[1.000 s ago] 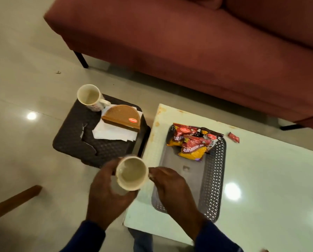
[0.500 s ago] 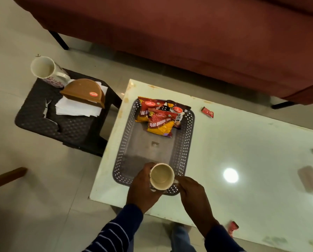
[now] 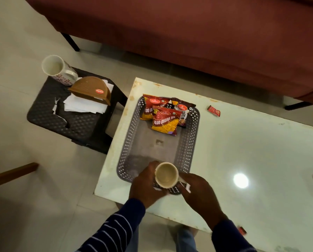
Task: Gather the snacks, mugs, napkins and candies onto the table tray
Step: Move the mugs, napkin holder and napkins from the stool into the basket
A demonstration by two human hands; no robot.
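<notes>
Table: a glossy white rectangular tabletop (image 3: pixel 243 142), stained rust-brown along its far left edge, mirroring a round ceiling light.
Tray: a grey perforated plastic tray (image 3: pixel 190 142) on the table's left end.
Snacks: red-and-yellow snack packets (image 3: pixel 163 120) piled at the tray's far end.
Mug in hand: a cream ceramic mug (image 3: pixel 166 175), upright over the tray's near edge (whether it touches the tray, I cannot tell).
Left hand: the left hand (image 3: pixel 144 186) wraps the mug's side.
Right hand: the right hand (image 3: pixel 197 190) grips the mug's handle.
Stool: a dark woven plastic stool (image 3: pixel 48 115) left of the table, bearing a white floral mug (image 3: pixel 58 70), a brown half-round napkin holder (image 3: pixel 92 90) and white paper napkins (image 3: pixel 84 107).
Candies: one small red candy wrapper (image 3: pixel 214 111) on the table right of the tray; another red candy (image 3: pixel 242 230) at the near edge.
Room: pale glossy floor tiles (image 3: pixel 15 42); a maroon fabric sofa (image 3: pixel 188 24) beyond the table.
</notes>
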